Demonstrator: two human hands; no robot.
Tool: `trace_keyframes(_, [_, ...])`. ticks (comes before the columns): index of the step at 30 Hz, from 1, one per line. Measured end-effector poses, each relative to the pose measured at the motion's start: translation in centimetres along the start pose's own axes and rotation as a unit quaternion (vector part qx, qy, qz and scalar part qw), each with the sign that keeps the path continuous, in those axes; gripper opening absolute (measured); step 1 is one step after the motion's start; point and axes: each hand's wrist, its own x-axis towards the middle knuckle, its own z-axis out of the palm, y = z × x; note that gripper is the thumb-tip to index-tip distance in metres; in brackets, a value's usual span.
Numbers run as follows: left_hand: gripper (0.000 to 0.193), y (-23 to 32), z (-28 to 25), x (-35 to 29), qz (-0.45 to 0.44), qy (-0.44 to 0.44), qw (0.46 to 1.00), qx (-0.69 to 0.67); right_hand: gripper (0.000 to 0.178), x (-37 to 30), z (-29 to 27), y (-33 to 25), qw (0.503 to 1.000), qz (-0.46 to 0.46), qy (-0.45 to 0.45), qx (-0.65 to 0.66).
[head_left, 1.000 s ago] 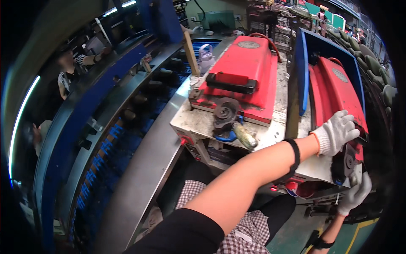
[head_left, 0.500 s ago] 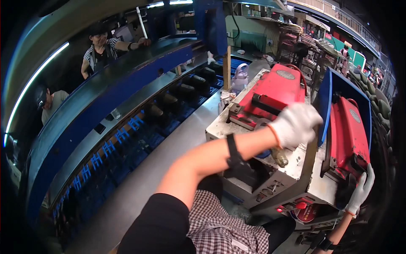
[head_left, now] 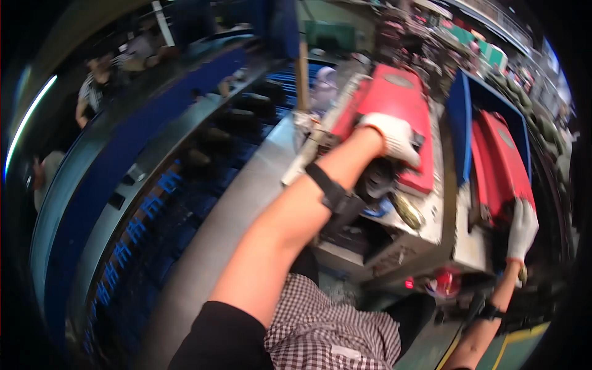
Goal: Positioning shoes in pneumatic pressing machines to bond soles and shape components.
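Note:
My left hand (head_left: 394, 137), in a white knit glove, is closed on the handle, mostly hidden, at the front of the left machine's red cover (head_left: 394, 92). That cover appears lifted, and a dark rounded part (head_left: 377, 179) shows under it. On the machine's pale front ledge lies a shiny greenish-gold piece (head_left: 408, 213) beside something blue (head_left: 377, 208). My right hand (head_left: 523, 231), gloved too, has its fingers curled over the front edge of the right machine's red cover (head_left: 502, 157), where the handle is. Motion smears the picture somewhat.
A blue panel housing (head_left: 457, 123) surrounds the right machine. To the left runs a conveyor (head_left: 145, 231) with blue racks under a long blue beam (head_left: 148, 123). A lilac bottle (head_left: 324, 89) stands behind the left machine. A person (head_left: 95, 89) is beyond the beam. Red buttons (head_left: 445, 282) sit low in front.
My left hand has come down onto the left red cover's handle, and that cover appears raised. My right hand stays at the right cover's front edge. The whole view has shifted.

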Motion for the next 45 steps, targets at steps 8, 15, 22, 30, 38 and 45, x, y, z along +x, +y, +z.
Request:
trace_keyframes(8, [0.056, -1.1, -0.7, 1.4, -0.029, -0.15, 0.964, -0.218, 0.035, -0.2, 1.4, 2.6, 1.0, 0.01, -0.017, -0.007])
trace_keyframes(15, [0.059, -1.3, 0.4, 1.2, -0.005, -0.086, 0.965, -0.248, 0.03, -0.2, 0.9, 2.0, 0.999, 0.007, -0.017, 0.043])
trace_keyframes(22, [0.054, -0.4, -0.3, 0.4, -0.044, -0.075, 0.969, -0.23, 0.031, 0.1, -0.3, -0.3, 0.996, 0.021, -0.043, -0.08])
trace_keyframes(30, [0.051, 0.6, -1.0, -0.5, -0.065, -0.064, 0.971, -0.22, 0.03, 0.2, -0.3, -1.1, 0.998, 0.0, -0.023, -0.065])
trace_keyframes(38, [0.066, 1.2, -0.6, -0.9, -0.063, 0.008, 0.995, -0.083, 0.027, 0.1, -0.3, -1.0, 0.997, 0.015, -0.019, -0.069])
trace_keyframes(45, [0.072, 1.2, 0.5, -1.0, -0.056, 0.084, 0.995, -0.017, 0.026, 0.0, -0.3, -0.9, 0.999, 0.008, -0.001, -0.048])
